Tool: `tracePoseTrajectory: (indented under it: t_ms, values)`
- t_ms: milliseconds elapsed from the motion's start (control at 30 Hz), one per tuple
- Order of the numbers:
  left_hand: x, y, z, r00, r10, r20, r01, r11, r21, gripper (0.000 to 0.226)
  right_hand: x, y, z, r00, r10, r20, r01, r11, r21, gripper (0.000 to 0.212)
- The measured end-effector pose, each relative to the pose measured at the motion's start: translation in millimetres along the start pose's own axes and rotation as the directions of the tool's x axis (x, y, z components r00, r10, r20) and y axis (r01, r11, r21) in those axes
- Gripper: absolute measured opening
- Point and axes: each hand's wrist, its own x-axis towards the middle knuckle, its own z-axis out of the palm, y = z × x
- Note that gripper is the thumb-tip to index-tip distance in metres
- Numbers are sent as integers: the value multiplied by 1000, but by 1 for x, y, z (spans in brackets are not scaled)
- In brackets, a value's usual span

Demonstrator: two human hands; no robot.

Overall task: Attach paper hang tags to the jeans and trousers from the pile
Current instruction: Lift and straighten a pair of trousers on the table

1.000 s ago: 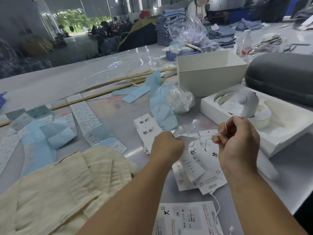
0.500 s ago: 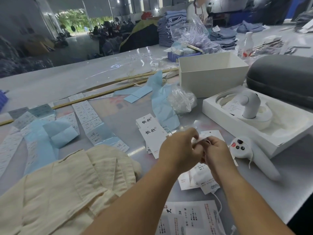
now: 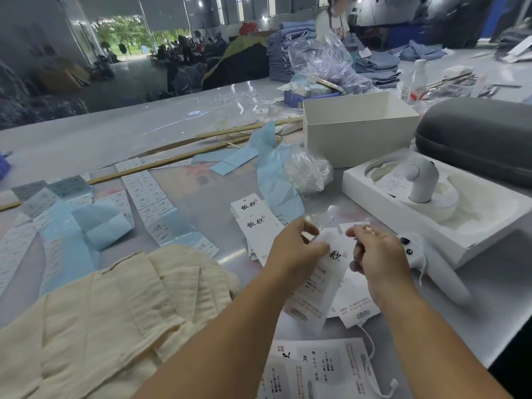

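Observation:
Cream trousers [image 3: 115,318] lie crumpled at the lower left of the table. Just right of them, my left hand [image 3: 293,251] pinches the top of a bunch of white paper hang tags [image 3: 319,286] that hangs down between both hands. My right hand [image 3: 374,254] is curled close beside it, pinching the thin white string at the tags' top. A small stack of white hang tags with black characters [image 3: 253,223] lies on the table just beyond my left hand.
A white controller [image 3: 431,263] lies right of my right hand, next to an open white box [image 3: 472,234] holding another. A white carton [image 3: 357,131], grey case [image 3: 478,139], crumpled plastic bag [image 3: 308,171], blue paper and label sheets [image 3: 146,194] cover the table. Another worker stands at the back.
My hands came together from a stretched-string pose, then lifted the tag bunch slightly. The white controller by my right hand became visible.

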Motion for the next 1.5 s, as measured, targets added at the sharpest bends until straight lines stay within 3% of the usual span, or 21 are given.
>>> tracePoseTrajectory:
  t_ms: [100, 200, 367, 433, 533, 600, 667, 767, 867, 900, 933, 967, 1000, 1033, 1067, 1100, 1133, 1167, 1233, 1333, 1500]
  values:
    - [-3, -5, 1, 997, -71, 43, 67, 994, 81, 26, 3, -2, -3, 999, -40, -22, 39, 998, -42, 24]
    - [-4, -6, 8, 998, -55, 38, 48, 985, 167, 32, 3, -4, 5, 996, -52, 77, 68, 975, -210, 20]
    - [-4, -8, 6, 995, -96, 26, 89, 979, 184, 43, 17, -10, 22, 973, -13, 229, 148, 799, -583, 16]
    - [-5, -8, 6, 997, -77, 6, 74, 975, 211, 44, 23, -11, 27, 969, 18, 245, 134, 797, -589, 15]
    - [-7, -6, 6, 996, -43, -81, 57, 980, 188, 39, 31, -14, 34, 959, 44, 281, 131, 810, -572, 52]
    - [-7, -2, 3, 988, -37, -151, 56, 991, 118, 35, 31, -16, 35, 954, 34, 297, 155, 793, -589, 61]
    - [-4, 8, -1, 981, -29, -194, 35, 999, 25, 31, 26, -16, 34, 951, -6, 310, 212, 743, -635, 54]
    - [-3, 30, -11, 977, -6, -212, -8, 998, -61, 25, 7, -23, 40, 909, -136, 394, 389, 614, -686, 27]
    - [-7, 55, -34, 952, 135, -275, -113, 989, 94, 29, -21, -37, 55, 851, -254, 459, 513, 588, -626, 18]
    - [-11, 60, -48, 912, 274, -306, -193, 944, 269, 29, -31, -42, 59, 826, -297, 478, 553, 590, -588, 25]
    - [-16, 63, -65, 847, 449, -284, -266, 821, 505, 29, -43, -49, 64, 797, -333, 504, 594, 584, -554, 29]
    - [-21, 62, -86, 786, 588, -192, -299, 632, 715, 27, -56, -55, 68, 774, -345, 531, 619, 590, -518, 27]
    - [-25, 56, -108, 773, 630, -70, -287, 447, 847, 25, -69, -60, 71, 762, -333, 556, 619, 628, -472, 20]
    - [-29, 47, -132, 821, 572, 2, -238, 339, 910, 24, -81, -65, 74, 752, -305, 584, 603, 677, -422, 11]
    - [-32, 35, -156, 904, 427, 1, -149, 312, 938, 23, -92, -68, 75, 738, -277, 615, 588, 711, -385, 7]
    - [-37, 20, -179, 976, 215, -40, -31, 317, 948, 28, -103, -71, 78, 721, -237, 651, 577, 727, -374, 9]
    - [-42, 5, -201, 996, -37, -86, 94, 325, 941, 40, -114, -72, 80, 703, -174, 690, 561, 731, -388, 14]
    - [-48, -9, -219, 956, -266, -122, 214, 348, 913, 56, -124, -72, 82, 682, -97, 725, 548, 724, -419, 22]
    - [-62, -31, -243, 860, -484, -164, 405, 451, 795, 84, -142, -70, 89, 645, 25, 764, 564, 659, -498, 36]
    - [-78, -55, -251, 901, -392, -188, 408, 612, 678, 93, -163, -67, 99, 655, 72, 752, 572, 604, -555, 48]
    - [-103, -61, -241, 948, -62, -311, 270, 671, 690, 70, -186, -63, 108, 684, 58, 727, 572, 577, -584, 58]
